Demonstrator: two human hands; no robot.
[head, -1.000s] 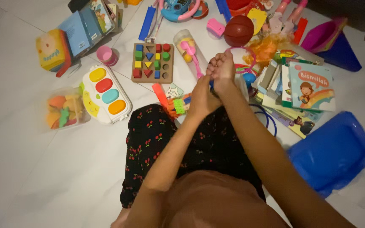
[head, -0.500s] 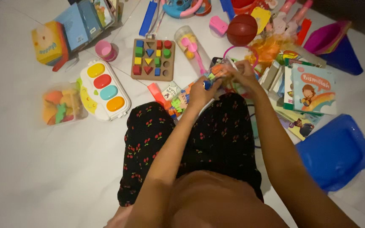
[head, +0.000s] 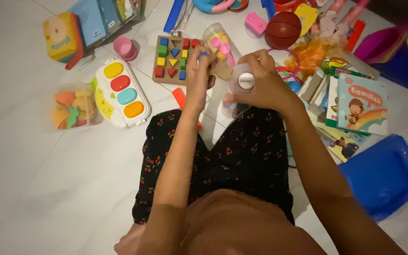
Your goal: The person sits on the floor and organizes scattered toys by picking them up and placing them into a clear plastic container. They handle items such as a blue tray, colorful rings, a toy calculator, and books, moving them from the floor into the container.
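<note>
My right hand [head: 260, 80] grips a small clear bottle with a white round cap [head: 245, 81], held above my lap. My left hand [head: 201, 71] is closed around a small blue piece [head: 203, 55] pinched at the fingertips, just left of the bottle. Both hands hover over my black cherry-print trousers [head: 242, 156]. A clear jar with pink and yellow pieces [head: 218, 42] lies on the floor just beyond the hands, partly hidden by them.
A wooden shape-sorter board [head: 172, 59], a white toy with coloured oval buttons [head: 119, 92], a bag of orange toys [head: 72, 106] and a pink cup [head: 123, 47] lie left. A brown ball [head: 283, 29], picture books [head: 360, 104] and a blue tub [head: 383, 177] lie right.
My hands drew back from the far toy pile toward my lap and parted. The right hand now holds the white-capped bottle; the left holds a small blue piece.
</note>
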